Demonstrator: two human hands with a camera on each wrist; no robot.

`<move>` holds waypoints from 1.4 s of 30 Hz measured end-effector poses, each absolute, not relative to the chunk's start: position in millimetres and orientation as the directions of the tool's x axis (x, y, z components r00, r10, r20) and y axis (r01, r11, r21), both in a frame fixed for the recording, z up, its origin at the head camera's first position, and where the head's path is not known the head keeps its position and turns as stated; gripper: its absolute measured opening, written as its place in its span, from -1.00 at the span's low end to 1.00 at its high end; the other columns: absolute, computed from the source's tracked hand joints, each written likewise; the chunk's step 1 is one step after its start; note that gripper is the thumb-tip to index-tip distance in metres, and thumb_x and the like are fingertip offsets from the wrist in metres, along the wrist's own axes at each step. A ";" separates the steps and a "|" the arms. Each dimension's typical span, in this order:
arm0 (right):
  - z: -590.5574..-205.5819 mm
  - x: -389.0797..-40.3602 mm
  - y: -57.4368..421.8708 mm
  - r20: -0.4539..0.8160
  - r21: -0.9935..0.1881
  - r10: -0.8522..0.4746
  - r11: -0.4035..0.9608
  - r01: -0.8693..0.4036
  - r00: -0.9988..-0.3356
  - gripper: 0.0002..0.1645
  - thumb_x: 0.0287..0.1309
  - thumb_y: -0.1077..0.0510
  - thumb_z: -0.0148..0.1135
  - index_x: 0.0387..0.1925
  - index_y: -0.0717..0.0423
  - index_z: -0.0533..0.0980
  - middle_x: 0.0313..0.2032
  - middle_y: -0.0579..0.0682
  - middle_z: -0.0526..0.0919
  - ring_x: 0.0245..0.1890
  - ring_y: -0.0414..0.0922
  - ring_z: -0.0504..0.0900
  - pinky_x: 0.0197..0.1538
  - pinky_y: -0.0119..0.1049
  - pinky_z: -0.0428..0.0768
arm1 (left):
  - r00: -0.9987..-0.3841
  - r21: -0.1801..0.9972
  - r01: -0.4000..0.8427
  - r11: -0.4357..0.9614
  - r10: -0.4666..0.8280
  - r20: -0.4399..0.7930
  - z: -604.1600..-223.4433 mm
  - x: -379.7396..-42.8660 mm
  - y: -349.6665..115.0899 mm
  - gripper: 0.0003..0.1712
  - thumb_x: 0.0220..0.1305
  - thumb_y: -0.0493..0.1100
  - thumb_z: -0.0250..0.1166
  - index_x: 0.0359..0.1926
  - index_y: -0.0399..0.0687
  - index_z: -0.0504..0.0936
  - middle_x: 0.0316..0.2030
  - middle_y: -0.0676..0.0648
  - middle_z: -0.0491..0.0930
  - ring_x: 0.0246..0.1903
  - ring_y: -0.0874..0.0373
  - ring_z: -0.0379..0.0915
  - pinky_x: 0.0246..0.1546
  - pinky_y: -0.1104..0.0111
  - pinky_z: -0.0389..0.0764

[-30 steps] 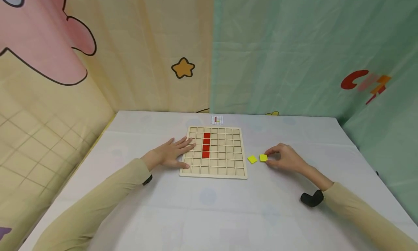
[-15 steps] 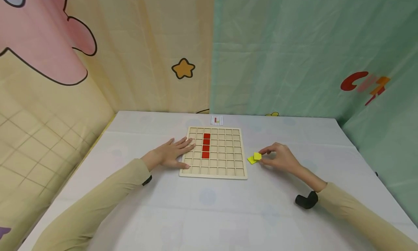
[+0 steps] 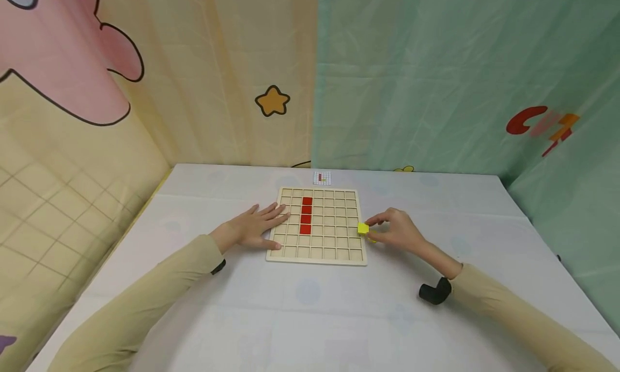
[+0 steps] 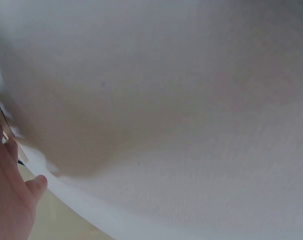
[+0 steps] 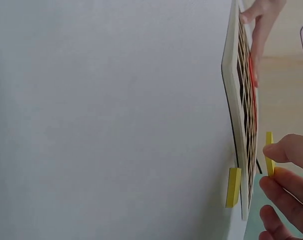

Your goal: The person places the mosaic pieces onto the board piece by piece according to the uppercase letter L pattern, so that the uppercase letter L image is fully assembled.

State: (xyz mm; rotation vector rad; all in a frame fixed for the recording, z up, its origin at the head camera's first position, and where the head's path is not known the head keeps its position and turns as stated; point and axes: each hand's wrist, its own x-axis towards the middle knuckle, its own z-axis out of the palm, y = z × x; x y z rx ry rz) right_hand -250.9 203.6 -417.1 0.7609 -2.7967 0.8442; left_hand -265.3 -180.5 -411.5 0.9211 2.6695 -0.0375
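Observation:
A wooden grid board (image 3: 317, 256) lies on the table with a column of red square tiles (image 3: 306, 216) in its cells. Spread fingers of my left hand (image 3: 254, 226) rest on the board's left edge. My right hand (image 3: 399, 231) pinches a yellow square tile (image 3: 363, 229) between thumb and fingers, over the board's right edge in the head view. The right wrist view shows that tile (image 5: 269, 152) raised above the board's level. A second yellow tile (image 5: 233, 187) lies on the table beside the board, mostly hidden behind the right hand in the head view.
A small printed grid card (image 3: 322, 178) with red and yellow marks lies just behind the board. White cloth covers the table (image 3: 310, 318). Patterned curtains (image 3: 416, 76) hang along the back and sides.
My right hand has lifted the yellow tile from the table and carried it left, past the second yellow tile to the board's right edge. The left hand has stayed in place.

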 end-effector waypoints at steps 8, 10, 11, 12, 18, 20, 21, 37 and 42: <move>-416.6 -257.3 178.6 0.248 -0.497 -0.438 0.708 -0.501 -0.864 -0.70 -0.13 0.05 0.52 -0.28 0.07 0.74 -0.36 -0.11 0.77 -0.33 -0.13 0.57 -0.24 -0.30 0.47 | -0.741 0.084 0.606 0.791 0.600 -0.301 -410.5 -264.4 -181.2 0.02 0.22 0.48 -0.01 0.53 0.17 -0.14 0.54 -0.03 -0.28 0.53 -0.04 -0.41 0.43 -0.18 -0.22; -416.6 -258.3 172.2 0.242 -0.499 -0.447 0.704 -0.505 -0.861 -0.69 -0.13 0.04 0.52 -0.28 0.07 0.73 -0.36 -0.10 0.77 -0.34 -0.14 0.57 -0.26 -0.32 0.47 | -0.742 0.077 0.607 0.791 0.598 -0.303 -410.3 -264.2 -181.5 0.02 0.22 0.49 -0.03 0.53 0.18 -0.16 0.54 -0.02 -0.30 0.53 -0.03 -0.43 0.43 -0.17 -0.22; -416.7 -258.8 169.1 0.236 -0.498 -0.451 0.704 -0.506 -0.861 -0.68 -0.12 0.03 0.51 -0.27 0.07 0.73 -0.37 -0.10 0.77 -0.34 -0.15 0.57 -0.27 -0.34 0.46 | -0.741 0.081 0.608 0.790 0.601 -0.299 -410.1 -263.9 -181.6 0.02 0.22 0.48 -0.02 0.53 0.17 -0.15 0.54 -0.03 -0.29 0.53 -0.04 -0.42 0.43 -0.18 -0.22; -416.4 -259.2 166.0 0.231 -0.497 -0.456 0.704 -0.507 -0.859 -0.68 -0.12 0.02 0.51 -0.27 0.07 0.73 -0.37 -0.10 0.77 -0.35 -0.15 0.57 -0.28 -0.35 0.46 | -0.741 0.083 0.608 0.790 0.602 -0.298 -409.7 -263.6 -181.7 0.02 0.23 0.47 -0.01 0.53 0.16 -0.14 0.54 -0.04 -0.29 0.53 -0.05 -0.41 0.42 -0.19 -0.22; -414.6 -262.6 148.9 0.198 -0.505 -0.470 0.703 -0.500 -0.860 -0.67 -0.11 0.02 0.51 -0.27 0.09 0.73 -0.37 -0.08 0.77 -0.41 -0.19 0.54 -0.33 -0.38 0.44 | -0.742 0.082 0.607 0.791 0.600 -0.299 -409.4 -263.4 -181.3 0.02 0.23 0.47 -0.01 0.53 0.15 -0.14 0.54 -0.05 -0.28 0.53 -0.06 -0.41 0.42 -0.19 -0.21; -414.6 -264.2 143.7 0.189 -0.508 -0.473 0.703 -0.498 -0.861 -0.67 -0.11 0.02 0.50 -0.27 0.09 0.73 -0.37 -0.08 0.77 -0.42 -0.21 0.54 -0.32 -0.39 0.44 | -0.743 0.077 0.606 0.792 0.598 -0.300 -410.6 -264.3 -181.2 0.02 0.23 0.48 -0.02 0.53 0.17 -0.14 0.54 -0.03 -0.29 0.53 -0.05 -0.41 0.43 -0.18 -0.20; -414.5 -264.9 141.0 0.186 -0.510 -0.478 0.700 -0.500 -0.859 -0.67 -0.11 0.02 0.50 -0.27 0.09 0.72 -0.36 -0.07 0.78 -0.41 -0.21 0.54 -0.32 -0.39 0.45 | -0.744 0.074 0.606 0.792 0.597 -0.301 -411.2 -264.8 -181.2 0.02 0.23 0.48 -0.02 0.53 0.18 -0.15 0.54 -0.02 -0.29 0.53 -0.04 -0.42 0.43 -0.17 -0.21; -416.2 -272.0 111.6 0.156 -0.493 -0.541 0.682 -0.540 -0.826 -0.70 -0.05 0.01 0.48 -0.26 0.07 0.73 -0.32 -0.07 0.78 -0.33 -0.20 0.63 -0.23 -0.35 0.57 | -0.742 0.081 0.606 0.791 0.599 -0.301 -412.8 -265.2 -181.6 0.02 0.23 0.47 -0.01 0.53 0.15 -0.14 0.54 -0.06 -0.28 0.53 -0.07 -0.41 0.42 -0.20 -0.19; -418.7 -272.8 106.3 0.123 -0.503 -0.529 0.696 -0.512 -0.840 -0.71 -0.05 0.01 0.48 -0.27 0.05 0.73 -0.31 -0.10 0.77 -0.39 -0.25 0.57 -0.30 -0.42 0.50 | -0.744 0.077 0.607 0.791 0.599 -0.295 -414.1 -265.4 -181.5 0.01 0.23 0.48 -0.03 0.53 0.17 -0.14 0.54 -0.05 -0.27 0.53 -0.06 -0.40 0.42 -0.19 -0.18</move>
